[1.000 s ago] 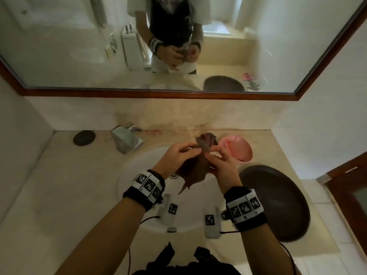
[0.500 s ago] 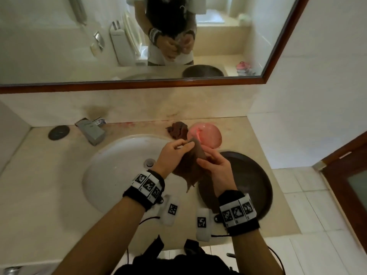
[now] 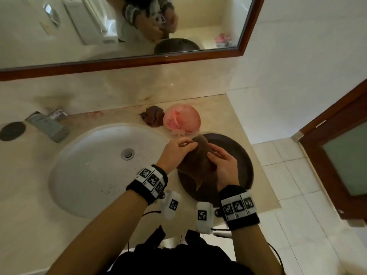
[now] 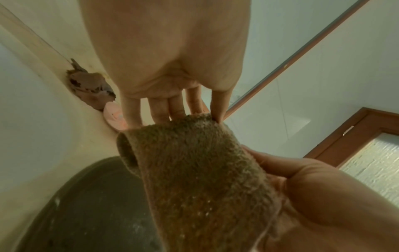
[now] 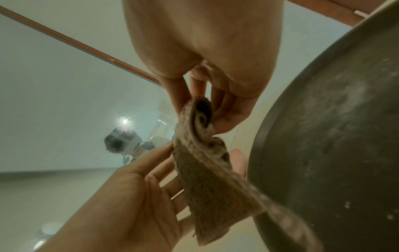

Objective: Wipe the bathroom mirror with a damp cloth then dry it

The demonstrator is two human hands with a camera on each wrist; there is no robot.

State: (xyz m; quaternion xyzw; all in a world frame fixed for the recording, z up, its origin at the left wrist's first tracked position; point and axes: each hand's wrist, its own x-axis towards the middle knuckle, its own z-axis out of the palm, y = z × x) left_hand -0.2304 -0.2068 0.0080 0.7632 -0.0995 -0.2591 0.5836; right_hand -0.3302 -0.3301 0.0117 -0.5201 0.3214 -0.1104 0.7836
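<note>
Both hands hold a brown terry cloth (image 3: 198, 163) just above a dark round basin (image 3: 243, 159) at the right of the counter. My left hand (image 3: 188, 144) pinches the cloth's top corner between thumb and fingers (image 4: 217, 112). My right hand (image 3: 214, 155) grips a rolled fold of the cloth (image 5: 201, 117) lower down, and the rest hangs loose. The wood-framed mirror (image 3: 89, 32) runs along the wall above the counter. A second brown cloth (image 3: 153, 116) lies crumpled at the back of the counter.
A white sink (image 3: 89, 169) with a grey tap (image 3: 46, 125) fills the counter's left and middle. A pink bowl (image 3: 181, 118) stands behind the dark basin. A dark disc (image 3: 12, 131) lies far left. A wooden door (image 3: 341, 155) and tiled floor are to the right.
Both hands have carried the cloth to the right, from above the sink to above the dark basin. The head view has swung right and down with them.
</note>
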